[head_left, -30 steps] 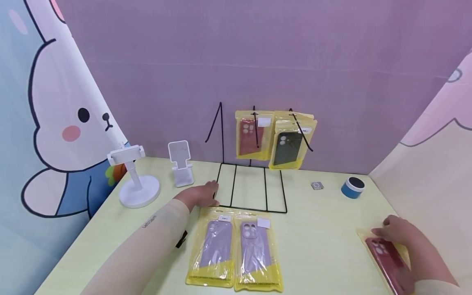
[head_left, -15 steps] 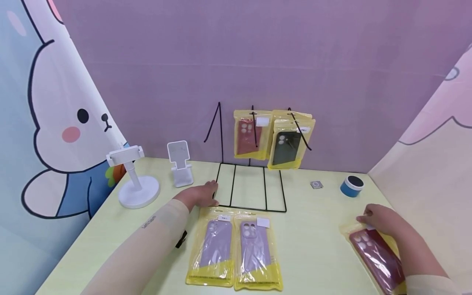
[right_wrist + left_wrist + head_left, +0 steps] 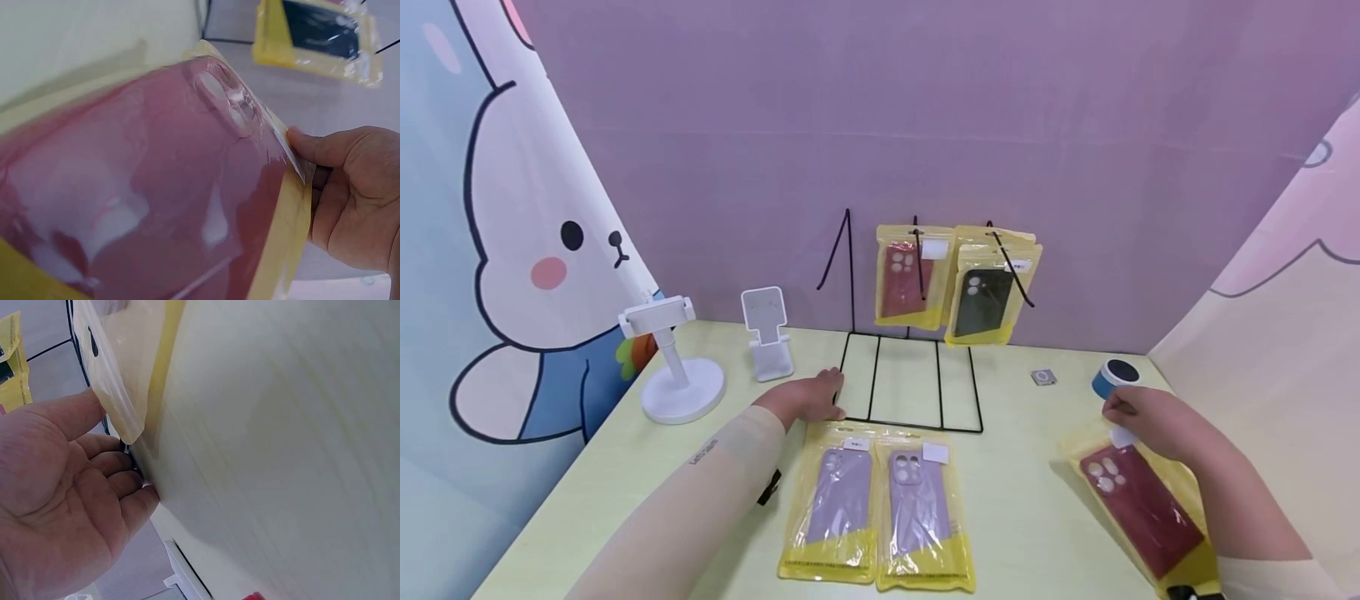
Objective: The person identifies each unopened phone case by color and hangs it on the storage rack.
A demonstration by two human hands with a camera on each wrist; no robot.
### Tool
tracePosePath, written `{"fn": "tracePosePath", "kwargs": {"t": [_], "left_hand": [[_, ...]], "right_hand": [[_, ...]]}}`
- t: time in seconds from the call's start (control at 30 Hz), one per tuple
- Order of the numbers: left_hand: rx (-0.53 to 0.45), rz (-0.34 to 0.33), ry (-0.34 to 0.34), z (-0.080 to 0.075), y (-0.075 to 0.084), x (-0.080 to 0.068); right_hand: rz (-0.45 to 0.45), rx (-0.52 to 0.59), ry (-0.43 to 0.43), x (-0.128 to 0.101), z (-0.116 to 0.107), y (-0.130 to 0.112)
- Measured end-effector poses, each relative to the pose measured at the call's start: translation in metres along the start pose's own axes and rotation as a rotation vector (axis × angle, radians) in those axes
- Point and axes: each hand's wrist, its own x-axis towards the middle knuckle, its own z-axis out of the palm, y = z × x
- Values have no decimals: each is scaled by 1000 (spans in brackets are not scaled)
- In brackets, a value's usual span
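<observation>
My right hand (image 3: pixel 1161 425) pinches the top edge of a yellow-edged clear pouch with a dark red phone case (image 3: pixel 1138 504) inside. The pouch slants in that grip at the right side of the table, filling much of the right wrist view. At the black wire display rack (image 3: pixel 910 425), my left hand (image 3: pixel 808 396) grips the front left corner, fingers curled at the wire. From the rack's hooks hang a bagged red phone case (image 3: pixel 906 287) and a bagged black phone case (image 3: pixel 981 304). Two bagged purple phone cases (image 3: pixel 841 492) lie side by side before the rack.
A white round-based phone stand (image 3: pixel 685 392) and a smaller white folding stand (image 3: pixel 771 358) occupy the back left. Back right are a small grey square item (image 3: pixel 1043 377) and a blue cylinder with a dark top (image 3: pixel 1105 383), partly behind my right hand.
My right hand has carried the bagged red phone case leftward and away from me, from the right edge toward the rack. The left hand stays at the rack's corner.
</observation>
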Motion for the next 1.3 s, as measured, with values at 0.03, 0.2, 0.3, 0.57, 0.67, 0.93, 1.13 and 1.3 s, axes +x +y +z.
{"fn": "tracePosePath", "kwargs": {"t": [0.03, 0.2, 0.3, 0.57, 0.67, 0.93, 1.13, 1.3], "left_hand": [[-1, -1, -1, 0, 0, 0], [10, -12, -5, 1, 0, 0], [15, -19, -10, 1, 0, 0], [-8, -11, -10, 0, 2, -3], [-9, -11, -11, 0, 2, -3], [-7, -3, -6, 1, 0, -1], [-10, 3, 1, 0, 0, -2], [7, 3, 4, 1, 0, 0]], "right_hand": [[2, 7, 0, 0, -2, -4], [-27, 33, 33, 0, -12, -28], [-43, 51, 66, -1, -17, -42], [-60, 58, 103, 1, -24, -72], [-89, 39, 137, 3, -26, -80], [-139, 15, 218, 8, -30, -102], [-142, 11, 226, 14, -32, -118], [-166, 36, 241, 21, -33, -134]]}}
